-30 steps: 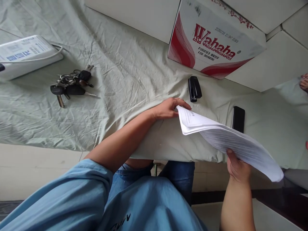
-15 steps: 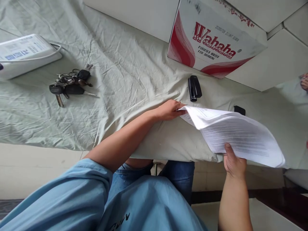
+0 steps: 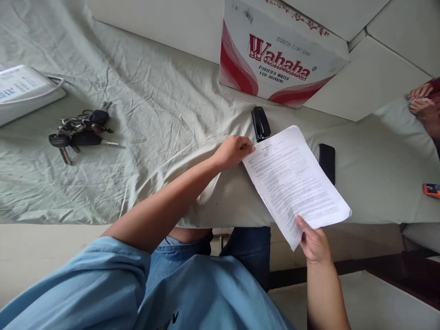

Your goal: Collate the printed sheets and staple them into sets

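Head view: both hands are on the sheaf of papers [image 3: 295,181], which lies flat and slantwise on the cloth-covered desk [image 3: 165,119], its near corner jutting past the desk edge. The left hand [image 3: 233,151] has its fingers closed narrowly on the top left corner; the right hand [image 3: 314,243] grips the near corner, thumb on top of the page. The step in hand looks like squaring the stack. The black stapler [image 3: 260,123] lies just beyond the top corner, almost touching the paper, so the next move likely calls for keeping that corner pinched tight and aligned while one hand lets go. A dark phone [image 3: 327,161] lies just right of the papers; keys [image 3: 77,135] sit well off to the left.
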Demonstrator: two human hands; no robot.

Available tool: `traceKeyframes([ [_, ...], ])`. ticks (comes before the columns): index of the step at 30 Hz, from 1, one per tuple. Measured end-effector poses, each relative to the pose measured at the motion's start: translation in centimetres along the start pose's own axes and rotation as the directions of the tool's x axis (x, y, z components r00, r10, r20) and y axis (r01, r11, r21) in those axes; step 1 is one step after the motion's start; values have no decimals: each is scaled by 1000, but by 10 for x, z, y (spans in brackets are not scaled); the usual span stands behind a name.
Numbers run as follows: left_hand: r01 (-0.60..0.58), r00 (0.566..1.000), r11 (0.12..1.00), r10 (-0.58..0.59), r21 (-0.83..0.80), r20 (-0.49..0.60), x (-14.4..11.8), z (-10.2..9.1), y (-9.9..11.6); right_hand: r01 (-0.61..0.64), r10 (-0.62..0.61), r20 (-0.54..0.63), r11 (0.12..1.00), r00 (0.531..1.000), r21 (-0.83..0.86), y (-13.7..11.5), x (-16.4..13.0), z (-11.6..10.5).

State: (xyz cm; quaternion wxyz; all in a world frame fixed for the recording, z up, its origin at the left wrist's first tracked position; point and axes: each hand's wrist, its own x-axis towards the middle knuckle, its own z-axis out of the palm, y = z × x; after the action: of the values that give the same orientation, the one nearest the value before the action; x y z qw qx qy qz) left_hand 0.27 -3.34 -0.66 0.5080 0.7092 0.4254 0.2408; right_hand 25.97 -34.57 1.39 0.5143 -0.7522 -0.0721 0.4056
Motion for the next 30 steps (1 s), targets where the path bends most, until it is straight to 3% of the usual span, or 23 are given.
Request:
traceKeyframes([
  [4,61,996,997,-59,36,-63,8,2,5,-24,24,3,1000,1000,16,2,1,2],
  [9,126,992,992,-126,20,10,13,10,5,3,-3,-22,999,1000,33,3,5,6],
  [13,92,993,988,-82,121,-81,20,15,4,-4,6,-41,999,999,39,1,6,9],
  [21,129,962,991,-119,23,-244,40,24,-4,39,-37,-44,998,998,41,1,12,15],
  [27,159,943,982,-119,105,-311,49,34,-5,74,-73,-41,997,996,29,0,15,20],
  [30,105,936,985,-51,137,-347,45,37,-8,55,-50,-73,996,996,66,-4,14,24],
])
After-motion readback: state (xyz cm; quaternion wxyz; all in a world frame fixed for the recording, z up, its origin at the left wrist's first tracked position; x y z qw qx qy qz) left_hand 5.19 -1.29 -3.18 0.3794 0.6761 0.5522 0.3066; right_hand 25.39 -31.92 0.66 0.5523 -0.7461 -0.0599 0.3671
